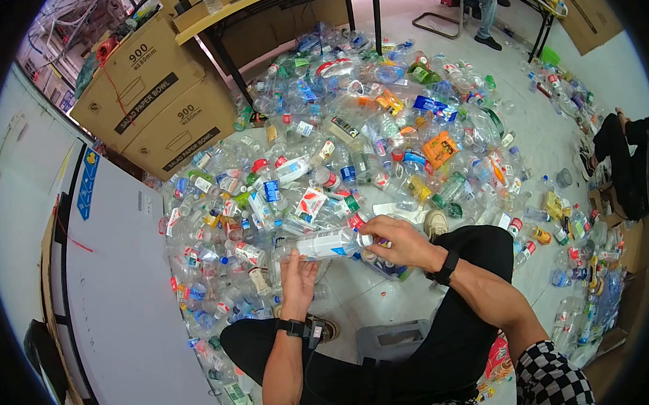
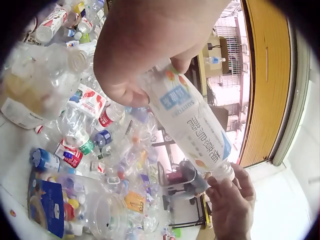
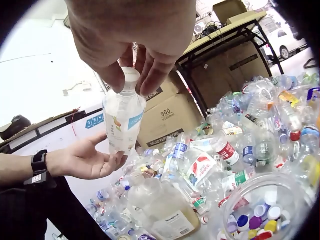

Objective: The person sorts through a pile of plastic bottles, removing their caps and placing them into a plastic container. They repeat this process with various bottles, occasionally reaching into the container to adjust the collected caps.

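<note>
A clear plastic bottle with a white label lies nearly level between the two hands in the head view. My left hand holds it from below near its base; in the left wrist view thumb and fingers reach round that end. My right hand pinches the white cap at the bottle's neck. Label print with a blue patch and fruit shows on the bottle in the left wrist view. Below the hands stands a wide clear jar holding several coloured caps.
A large heap of empty plastic bottles spreads ahead, with another pile at right. Cardboard boxes and a table stand behind. A white panel borders the left. A grey plastic stool sits between the legs.
</note>
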Tool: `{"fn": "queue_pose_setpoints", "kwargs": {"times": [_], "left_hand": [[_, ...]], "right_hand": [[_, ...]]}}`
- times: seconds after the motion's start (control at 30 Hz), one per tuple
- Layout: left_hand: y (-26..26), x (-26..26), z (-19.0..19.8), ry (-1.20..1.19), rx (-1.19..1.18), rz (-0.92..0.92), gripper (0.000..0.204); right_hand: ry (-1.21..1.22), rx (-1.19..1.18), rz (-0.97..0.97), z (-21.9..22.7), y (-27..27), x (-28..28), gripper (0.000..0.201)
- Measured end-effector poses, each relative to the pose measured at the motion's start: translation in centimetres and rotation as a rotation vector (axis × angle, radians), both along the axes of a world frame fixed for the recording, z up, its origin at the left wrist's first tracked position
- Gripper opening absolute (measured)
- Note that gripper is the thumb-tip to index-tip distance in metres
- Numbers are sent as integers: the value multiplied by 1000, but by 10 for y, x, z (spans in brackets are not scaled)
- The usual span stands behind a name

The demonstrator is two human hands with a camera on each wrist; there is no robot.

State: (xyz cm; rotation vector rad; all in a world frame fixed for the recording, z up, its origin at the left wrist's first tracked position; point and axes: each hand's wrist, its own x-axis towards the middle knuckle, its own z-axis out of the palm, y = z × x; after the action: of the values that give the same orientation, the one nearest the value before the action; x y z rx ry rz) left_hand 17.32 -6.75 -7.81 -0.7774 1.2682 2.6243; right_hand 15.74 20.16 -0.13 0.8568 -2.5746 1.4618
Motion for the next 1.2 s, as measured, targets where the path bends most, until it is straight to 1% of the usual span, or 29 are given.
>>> {"fn": "queue_pose_setpoints", "kwargs": {"times": [0.03,0.13,0.17,0.2,0.23,0.3,0.37,0.43,0.47,0.53,0.57,0.63,0.7,0.77,0.83,0.87,0.93,1.03,1.2], "left_hand": [[-1,0,-1,1,-1,3,31],[-3,0,-5,-8,8,-37,34],[-5,-1,-8,-31,51,-39,39],[-7,-2,-10,-53,94,-42,44],[-7,-2,-11,-53,94,-42,44],[-8,-3,-13,-74,110,-40,50],[-10,-3,-16,-65,102,-59,49],[-11,-2,-16,-54,95,-79,49],[-11,-2,-15,-64,83,-93,49],[-10,-2,-10,-74,70,-108,48],[-9,-1,-6,-69,65,-120,48],[-9,-1,-4,-63,59,-132,47],[-10,-1,-7,-58,54,-131,46],[-10,-1,-8,-53,47,-137,46],[-11,-1,-8,-49,41,-142,45],[-10,0,-7,-42,30,-141,45],[-10,0,-5,-33,19,-140,46],[-8,0,-1,-38,15,-126,47],[-10,0,-5,-69,41,-147,53]], "right_hand": [[51,8,3,0,0,0,32],[78,-8,-32,0,3,-1,32],[79,-8,-34,0,4,-1,32],[-6,-16,-46,-1,6,-2,32],[-91,-25,-58,-2,7,-2,32],[-79,-35,-82,-2,8,-3,32],[-66,-44,-106,-1,8,-3,32],[-177,-50,-157,1,9,-3,31],[-175,-51,-158,3,9,-3,31],[-253,40,-213,5,10,-4,33],[-252,40,-215,0,11,-5,33],[-278,-38,-201,-12,11,-8,35],[-271,-35,-197,-14,12,-9,34],[-265,-30,-193,-7,12,-8,34],[-279,62,-150,2,13,-6,34],[-278,62,-150,1,14,-7,34],[-190,32,-126,-5,14,-7,37],[-137,-27,-136,-10,13,-8,40],[-176,-56,-150,-6,13,-9,42]]}}
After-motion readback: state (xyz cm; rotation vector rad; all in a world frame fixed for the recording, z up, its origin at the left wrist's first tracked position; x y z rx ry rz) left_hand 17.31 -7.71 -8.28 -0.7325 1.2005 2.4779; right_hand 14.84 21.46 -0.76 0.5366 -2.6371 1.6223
